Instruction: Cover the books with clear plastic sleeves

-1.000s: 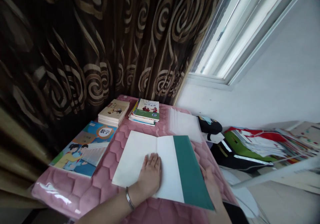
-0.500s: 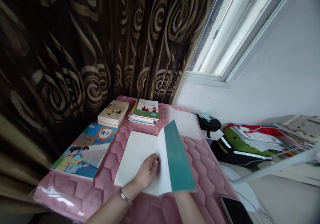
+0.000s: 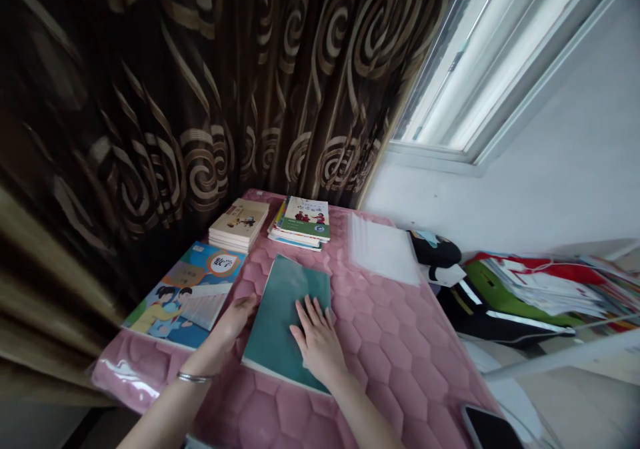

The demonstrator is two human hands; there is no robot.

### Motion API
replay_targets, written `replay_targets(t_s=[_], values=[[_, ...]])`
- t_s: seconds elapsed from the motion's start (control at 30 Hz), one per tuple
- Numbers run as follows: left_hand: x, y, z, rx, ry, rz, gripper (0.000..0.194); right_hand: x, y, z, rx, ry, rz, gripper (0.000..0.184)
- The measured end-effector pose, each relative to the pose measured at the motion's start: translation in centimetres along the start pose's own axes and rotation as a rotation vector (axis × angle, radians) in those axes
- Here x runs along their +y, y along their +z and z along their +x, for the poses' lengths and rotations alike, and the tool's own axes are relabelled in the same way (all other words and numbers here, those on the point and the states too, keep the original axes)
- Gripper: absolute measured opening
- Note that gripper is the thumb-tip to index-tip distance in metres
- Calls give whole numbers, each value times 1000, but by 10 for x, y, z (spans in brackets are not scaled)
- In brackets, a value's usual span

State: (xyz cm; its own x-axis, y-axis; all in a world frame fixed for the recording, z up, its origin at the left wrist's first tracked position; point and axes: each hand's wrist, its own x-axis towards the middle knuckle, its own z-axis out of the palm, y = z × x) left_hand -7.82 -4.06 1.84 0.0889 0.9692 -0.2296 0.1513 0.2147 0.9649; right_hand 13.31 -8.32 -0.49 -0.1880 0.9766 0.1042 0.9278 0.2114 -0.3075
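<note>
A green-covered book [image 3: 283, 302] lies closed on the pink table in front of me. My right hand [image 3: 320, 342] rests flat on its cover, fingers spread. Beside the book's left edge is my left hand [image 3: 240, 317], a bracelet on its wrist. Its fingers are curled and close together; whether they grip the book's edge or anything else is hidden. Left of that hand lies a blue math textbook [image 3: 187, 295] with cartoon children on the cover.
Behind are a stack of beige books [image 3: 240, 225] and a mixed stack of books [image 3: 303, 223]. Clear plastic sleeves [image 3: 385, 249] lie at the back right. A phone [image 3: 493, 427] sits near the right edge. Bags and papers [image 3: 540, 285] fill the area beyond the table.
The book stood open with its green cover raised; now it is closed, green side up. My right hand came from behind the cover onto it. My left hand moved left off the pages.
</note>
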Motion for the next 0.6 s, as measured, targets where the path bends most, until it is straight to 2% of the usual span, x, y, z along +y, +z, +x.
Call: replay_targets(t_s=[0.07, 0.17, 0.23, 0.3, 0.43, 0.6], values=[[-1, -2, -2, 24, 33, 216, 28, -2, -2, 0, -19, -8, -25, 59], [-8, 4, -7, 121, 136, 702, 16, -8, -3, -1, -58, -70, -38, 60], [-14, 10, -13, 193, 172, 999, 26, -15, -3, 0, -83, -155, -29, 59], [-20, 17, -20, 257, 192, 1189, 35, -22, -1, 6, -99, -250, -12, 57], [-30, 23, -28, 328, 214, 1345, 39, -32, 7, 33, -125, -369, -1, 56], [-41, 21, -29, 328, 253, 1332, 36, -32, 13, 90, -181, -321, -15, 58]])
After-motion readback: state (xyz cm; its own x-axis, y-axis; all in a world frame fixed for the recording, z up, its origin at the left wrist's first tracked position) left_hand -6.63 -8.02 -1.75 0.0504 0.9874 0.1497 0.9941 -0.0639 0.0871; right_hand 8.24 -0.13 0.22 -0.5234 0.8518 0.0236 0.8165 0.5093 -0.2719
